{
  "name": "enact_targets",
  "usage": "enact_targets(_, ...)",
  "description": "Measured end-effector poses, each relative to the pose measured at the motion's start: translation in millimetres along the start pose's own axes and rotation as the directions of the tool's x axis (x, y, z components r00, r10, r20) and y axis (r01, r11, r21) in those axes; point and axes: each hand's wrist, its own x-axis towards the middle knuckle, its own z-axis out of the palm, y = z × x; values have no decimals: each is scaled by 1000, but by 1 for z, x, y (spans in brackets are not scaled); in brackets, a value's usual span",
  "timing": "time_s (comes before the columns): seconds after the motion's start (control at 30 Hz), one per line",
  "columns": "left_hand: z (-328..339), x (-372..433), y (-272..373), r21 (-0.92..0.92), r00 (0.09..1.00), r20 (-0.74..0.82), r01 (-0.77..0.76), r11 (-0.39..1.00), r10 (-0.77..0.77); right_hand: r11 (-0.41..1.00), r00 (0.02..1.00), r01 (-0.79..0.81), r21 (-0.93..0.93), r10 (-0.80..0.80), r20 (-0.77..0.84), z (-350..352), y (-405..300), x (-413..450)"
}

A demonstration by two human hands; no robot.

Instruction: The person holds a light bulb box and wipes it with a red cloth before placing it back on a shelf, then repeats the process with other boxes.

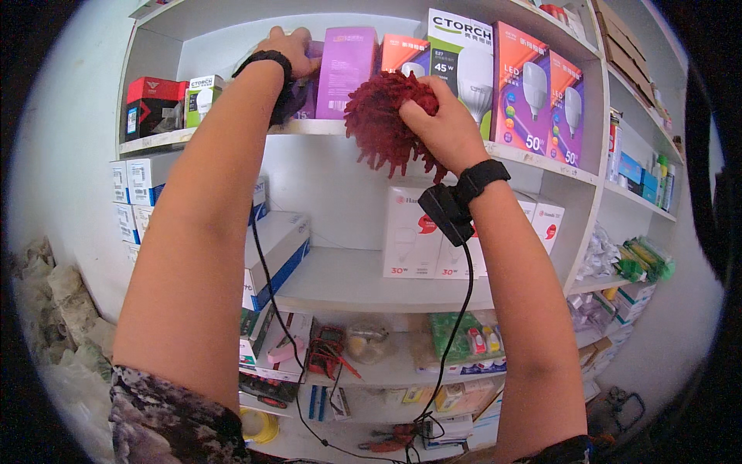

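A dark red chenille cleaning cloth or mitt (389,119) is bunched in my right hand (443,119), in front of an orange and purple LED bulb box (406,52) on the upper shelf. My left hand (290,51) reaches onto the same shelf, its fingers at a purple box, partly hidden, left of an upright purple box (346,72); whether it grips anything cannot be told. Farther right stand a tall green and white bulb box (461,64) and two orange and purple bulb boxes (524,87). Each wrist wears a black strap, with a black cable hanging below.
The shelf edge (324,126) runs under both hands. At its left sit a red and black box (152,98) and a small green and white bulb box (203,98). Lower shelves hold white bulb boxes (406,232), blue and white cartons (284,249) and a red multimeter (327,348).
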Motion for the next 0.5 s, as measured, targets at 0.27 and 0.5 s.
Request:
enact_targets(0.27, 16, 12, -21, -327, 982, -102, 118, 938, -160, 999, 1000, 13, -45, -14, -25, -3, 5, -1)
enact_targets(0.5, -6, 10, -73, -628, 918, -352, -86, 773, -183, 1000, 999, 23, 16, -22, -33, 5, 11, 3)
